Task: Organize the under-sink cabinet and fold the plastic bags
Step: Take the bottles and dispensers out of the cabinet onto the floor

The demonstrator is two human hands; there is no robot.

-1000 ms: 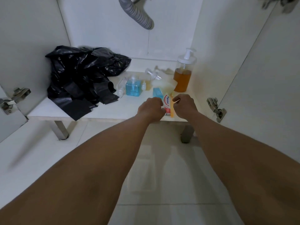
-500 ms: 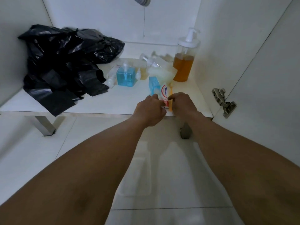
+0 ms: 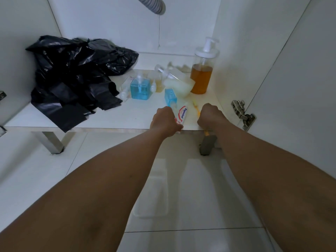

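Bags (image 3: 72, 84) of black plastic lie heaped and unfolded on the left part of the cabinet shelf (image 3: 134, 115). To their right stands a blue bottle (image 3: 140, 89). At the shelf's front edge, the left grip (image 3: 164, 122) is closed round the lower end of a toothpaste tube (image 3: 182, 114), and the rest of the tube projects beyond the knuckles. Just beside it, the right grip (image 3: 211, 116) is fisted round an orange toothbrush (image 3: 198, 111). An amber pump bottle (image 3: 201, 79) stands behind.

Plastic bags (image 3: 72, 84) heaped left on shelf (image 3: 131, 119), bottles (image 3: 140, 88) grouped right, pump dispenser (image 3: 201, 77) behind, toothpaste tube (image 3: 182, 114) frontmost, perhaps toothbrush (image 3: 196, 106) beside.
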